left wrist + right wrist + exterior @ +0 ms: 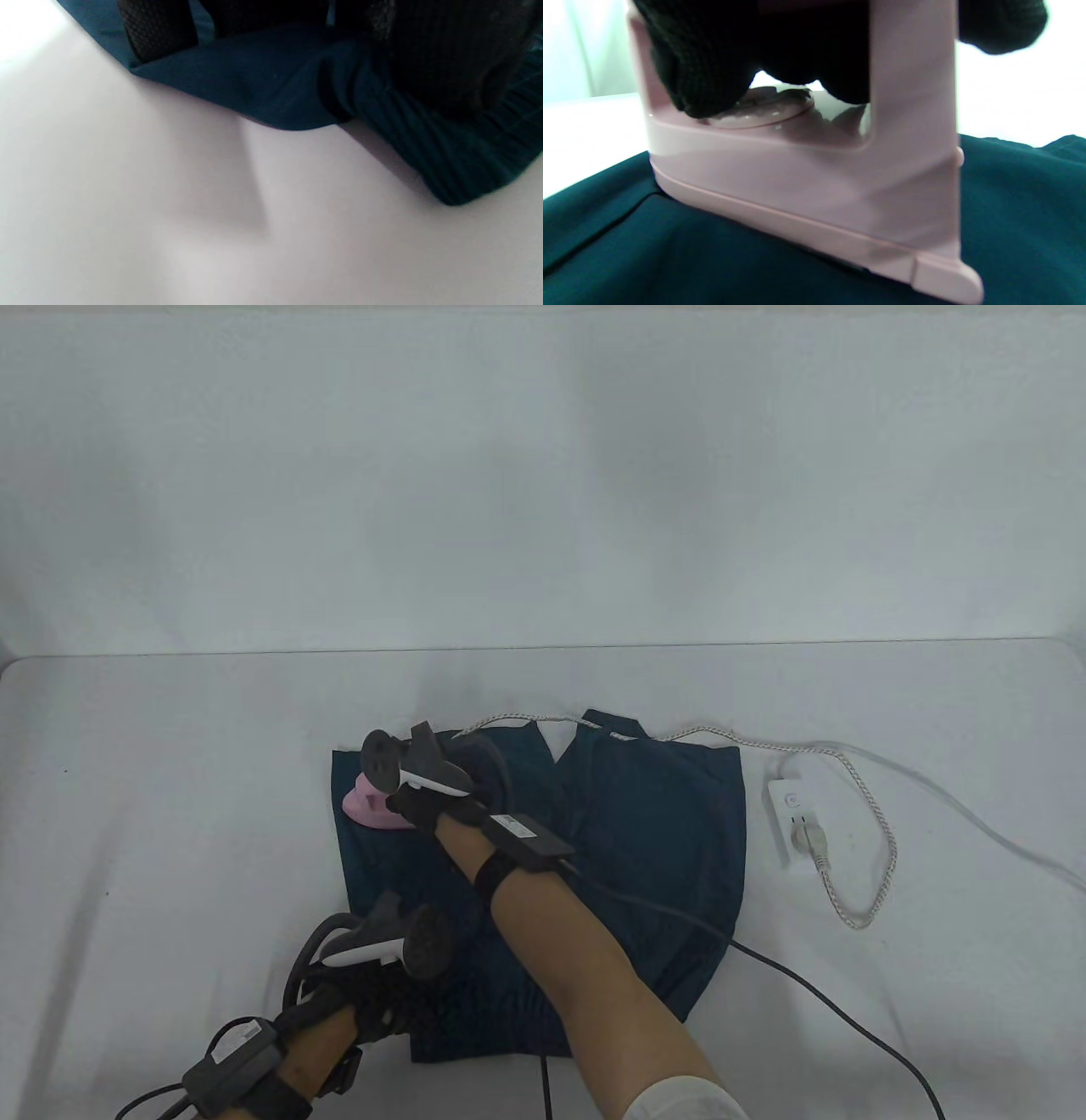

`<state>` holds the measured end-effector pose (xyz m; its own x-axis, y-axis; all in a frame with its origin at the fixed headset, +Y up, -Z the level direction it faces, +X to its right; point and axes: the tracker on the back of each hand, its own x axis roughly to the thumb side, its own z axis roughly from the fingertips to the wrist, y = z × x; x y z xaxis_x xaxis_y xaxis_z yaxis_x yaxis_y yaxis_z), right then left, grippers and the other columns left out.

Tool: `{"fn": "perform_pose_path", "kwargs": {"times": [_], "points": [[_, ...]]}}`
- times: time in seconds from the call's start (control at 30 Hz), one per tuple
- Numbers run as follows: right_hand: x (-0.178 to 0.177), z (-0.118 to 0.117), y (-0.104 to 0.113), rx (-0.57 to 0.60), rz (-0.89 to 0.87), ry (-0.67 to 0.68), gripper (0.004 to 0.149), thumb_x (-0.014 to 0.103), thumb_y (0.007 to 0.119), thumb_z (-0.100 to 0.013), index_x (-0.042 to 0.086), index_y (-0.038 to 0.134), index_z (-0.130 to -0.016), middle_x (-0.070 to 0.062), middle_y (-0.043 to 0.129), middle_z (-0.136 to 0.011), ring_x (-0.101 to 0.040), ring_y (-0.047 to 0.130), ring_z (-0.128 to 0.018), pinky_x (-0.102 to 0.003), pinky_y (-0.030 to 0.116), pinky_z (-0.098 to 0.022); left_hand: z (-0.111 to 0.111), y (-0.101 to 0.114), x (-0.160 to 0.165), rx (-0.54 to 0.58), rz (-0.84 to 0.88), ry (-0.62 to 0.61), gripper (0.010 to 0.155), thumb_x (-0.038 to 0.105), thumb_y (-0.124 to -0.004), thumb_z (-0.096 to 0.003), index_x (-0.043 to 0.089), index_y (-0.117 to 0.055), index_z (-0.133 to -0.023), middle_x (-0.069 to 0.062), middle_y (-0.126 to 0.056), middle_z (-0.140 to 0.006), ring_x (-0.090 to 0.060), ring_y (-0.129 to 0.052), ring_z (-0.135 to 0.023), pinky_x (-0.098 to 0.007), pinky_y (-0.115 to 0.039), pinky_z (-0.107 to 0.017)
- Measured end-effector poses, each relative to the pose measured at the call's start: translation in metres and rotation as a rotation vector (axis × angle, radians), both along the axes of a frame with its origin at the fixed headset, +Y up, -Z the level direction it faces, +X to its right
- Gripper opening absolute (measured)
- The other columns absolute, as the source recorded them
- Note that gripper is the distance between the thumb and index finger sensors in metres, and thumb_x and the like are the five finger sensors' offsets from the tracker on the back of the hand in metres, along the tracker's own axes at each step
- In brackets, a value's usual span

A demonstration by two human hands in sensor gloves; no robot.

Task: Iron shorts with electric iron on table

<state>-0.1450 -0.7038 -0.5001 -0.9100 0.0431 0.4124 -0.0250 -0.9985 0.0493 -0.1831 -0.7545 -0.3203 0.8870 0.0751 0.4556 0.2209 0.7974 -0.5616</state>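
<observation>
Dark teal shorts (628,831) lie flat on the white table (170,814), waistband toward the front edge. My right hand (441,802) grips the handle of a pink electric iron (369,806), which sits sole-down on the far left leg of the shorts. The right wrist view shows the gloved fingers (704,76) wrapped round the handle of the iron (806,186), which rests on the teal fabric (1018,220). My left hand (382,993) rests on the shorts' front left corner by the waistband; in the left wrist view its fingers (449,55) press on the fabric (271,84).
A white power strip (793,819) lies right of the shorts with the iron's braided cord (874,814) plugged in; the cord runs behind the shorts' hems. Black glove cables (814,984) trail over the front right of the table. A pale wall stands behind the table.
</observation>
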Motion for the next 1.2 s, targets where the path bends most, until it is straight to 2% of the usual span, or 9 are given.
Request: {"fn": "perform_pose_path", "kwargs": {"times": [0.27, 0.67, 0.8, 0.97, 1.2], "points": [[0.021, -0.003, 0.002, -0.003, 0.014, -0.083, 0.058, 0.046, 0.094, -0.038, 0.042, 0.073, -0.093, 0.014, 0.091, -0.07, -0.011, 0.099, -0.054, -0.054, 0.083, -0.04, 0.0, 0.0, 0.0, 0.005, -0.006, 0.002, 0.07, 0.057, -0.087, -0.0394, 0.043, -0.058, -0.101, 0.005, -0.057, -0.105, -0.02, -0.077, -0.083, -0.055, -0.065, -0.07], [0.086, -0.003, 0.008, 0.061, 0.116, -0.138, 0.057, 0.046, 0.094, -0.039, 0.043, 0.073, -0.091, 0.015, 0.09, -0.07, -0.011, 0.098, -0.056, -0.054, 0.082, -0.042, 0.0, 0.001, 0.001, 0.005, -0.014, 0.001, 0.07, 0.057, -0.087, -0.0392, 0.043, -0.058, -0.101, 0.005, -0.058, -0.105, -0.02, -0.077, -0.084, -0.055, -0.065, -0.07], [0.098, -0.004, 0.006, 0.044, 0.098, -0.169, 0.056, 0.046, 0.093, -0.039, 0.043, 0.072, -0.091, 0.015, 0.089, -0.072, -0.011, 0.097, -0.058, -0.054, 0.082, -0.043, 0.0, 0.001, 0.001, 0.005, -0.014, -0.001, 0.07, 0.057, -0.087, -0.0392, 0.043, -0.058, -0.101, 0.005, -0.058, -0.105, -0.02, -0.077, -0.084, -0.055, -0.065, -0.07], [0.095, -0.003, 0.005, 0.056, 0.083, -0.174, 0.057, 0.046, 0.093, -0.039, 0.042, 0.071, -0.092, 0.015, 0.088, -0.073, -0.013, 0.096, -0.06, -0.055, 0.08, -0.045, 0.0, 0.001, 0.002, 0.005, -0.018, -0.006, 0.07, 0.057, -0.087, -0.0394, 0.042, -0.057, -0.101, 0.005, -0.058, -0.105, -0.02, -0.077, -0.084, -0.056, -0.065, -0.07], [0.065, 0.0, 0.003, 0.039, 0.042, -0.123, 0.058, 0.046, 0.093, -0.039, 0.041, 0.071, -0.093, 0.014, 0.088, -0.074, -0.013, 0.096, -0.06, -0.055, 0.08, -0.045, 0.0, 0.001, 0.002, 0.003, -0.015, -0.008, 0.07, 0.057, -0.087, -0.0394, 0.042, -0.057, -0.101, 0.005, -0.058, -0.105, -0.02, -0.077, -0.084, -0.056, -0.065, -0.07]]}}
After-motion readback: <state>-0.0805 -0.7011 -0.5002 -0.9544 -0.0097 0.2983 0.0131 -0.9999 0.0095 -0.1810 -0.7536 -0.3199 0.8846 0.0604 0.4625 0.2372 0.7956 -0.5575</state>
